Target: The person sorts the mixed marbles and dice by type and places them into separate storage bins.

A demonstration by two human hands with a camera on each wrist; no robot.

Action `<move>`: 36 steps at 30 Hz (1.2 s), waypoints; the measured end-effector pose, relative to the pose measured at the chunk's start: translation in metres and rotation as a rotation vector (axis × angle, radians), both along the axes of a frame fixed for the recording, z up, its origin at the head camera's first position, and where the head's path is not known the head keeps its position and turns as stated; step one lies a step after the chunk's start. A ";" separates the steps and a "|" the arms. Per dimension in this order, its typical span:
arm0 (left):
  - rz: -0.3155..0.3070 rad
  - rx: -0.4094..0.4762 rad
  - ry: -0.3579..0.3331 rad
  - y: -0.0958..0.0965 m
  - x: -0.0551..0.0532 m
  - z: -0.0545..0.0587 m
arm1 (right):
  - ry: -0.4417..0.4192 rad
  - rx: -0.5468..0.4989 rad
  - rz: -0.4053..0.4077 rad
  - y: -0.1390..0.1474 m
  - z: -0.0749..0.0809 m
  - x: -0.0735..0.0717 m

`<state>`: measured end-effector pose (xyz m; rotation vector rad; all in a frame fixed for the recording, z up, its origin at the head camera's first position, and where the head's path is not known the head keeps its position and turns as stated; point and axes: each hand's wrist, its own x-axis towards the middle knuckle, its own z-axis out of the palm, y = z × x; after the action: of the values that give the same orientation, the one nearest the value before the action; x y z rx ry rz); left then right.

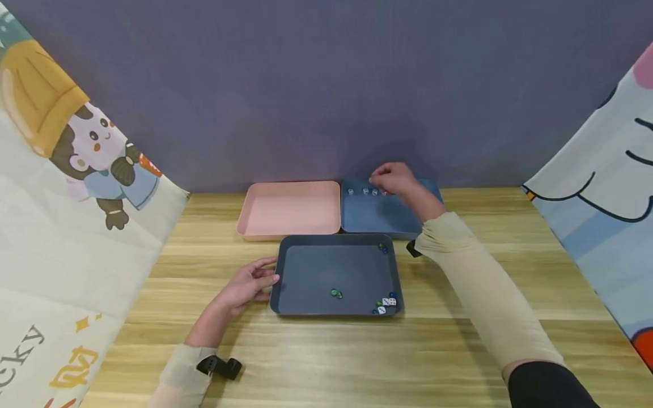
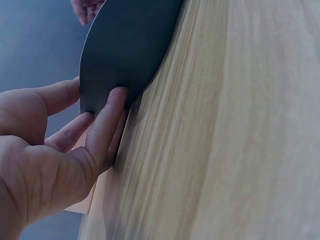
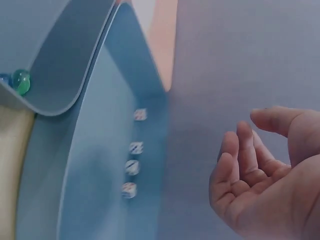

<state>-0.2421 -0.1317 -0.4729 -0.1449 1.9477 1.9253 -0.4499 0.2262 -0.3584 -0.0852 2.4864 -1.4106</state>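
Observation:
My left hand (image 1: 250, 286) holds the left side of a dark grey tray (image 1: 306, 241), thumb at the rim and other fingers against the outer wall (image 2: 135, 45). Inside that tray are white dice (image 1: 391, 302), green marbles (image 1: 334, 292) and blue marbles (image 1: 392, 294), most of them near the right-hand corners. My right hand (image 1: 395, 178) hovers over the far side of a blue tray (image 1: 393, 212). Its fingers are loosely bent, with nothing between thumb and fingertips in the right wrist view. Below it, several small dice (image 3: 132, 167) stand in a row along the blue tray's far wall.
A pink tray (image 1: 291, 209) stands left of the blue one, both behind the dark grey tray. All three rest on a wood-grain table (image 1: 326, 362). A grey-purple backdrop (image 1: 306, 90) rises behind, with printed cloths (image 1: 66, 243) at the sides.

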 end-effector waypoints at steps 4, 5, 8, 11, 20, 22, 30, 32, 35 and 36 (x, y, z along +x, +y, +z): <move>-0.009 0.005 -0.007 0.001 0.002 -0.002 | 0.022 0.017 0.067 -0.005 0.008 0.021; -0.006 0.006 -0.015 0.001 0.003 -0.003 | 0.027 0.021 0.084 -0.006 0.008 0.027; 0.000 0.005 -0.018 0.001 0.004 -0.004 | 0.060 0.035 0.150 -0.010 0.007 0.042; 0.010 -0.004 -0.017 -0.001 0.004 -0.003 | 0.090 0.062 0.217 -0.012 0.004 0.055; -0.022 -0.003 -0.012 -0.005 0.003 -0.003 | 0.152 0.258 0.444 -0.012 -0.010 0.087; -0.017 0.009 -0.010 -0.005 0.003 -0.002 | 0.152 0.292 0.516 -0.014 -0.011 0.095; -0.010 0.017 -0.010 -0.008 0.006 0.001 | 0.192 0.516 0.777 -0.025 -0.002 0.129; -0.014 0.009 -0.010 -0.008 0.007 0.002 | 0.222 0.583 0.822 -0.027 0.002 0.138; -0.013 0.003 -0.012 -0.007 0.008 0.004 | 0.253 0.665 0.875 -0.028 0.007 0.153; -0.013 0.002 -0.011 -0.007 0.008 0.004 | 0.257 0.680 0.889 -0.028 0.008 0.158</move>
<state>-0.2341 -0.1387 -0.4691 -0.1418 1.9351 1.9140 -0.2922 0.1985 -0.3503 -1.1040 2.4356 -0.1945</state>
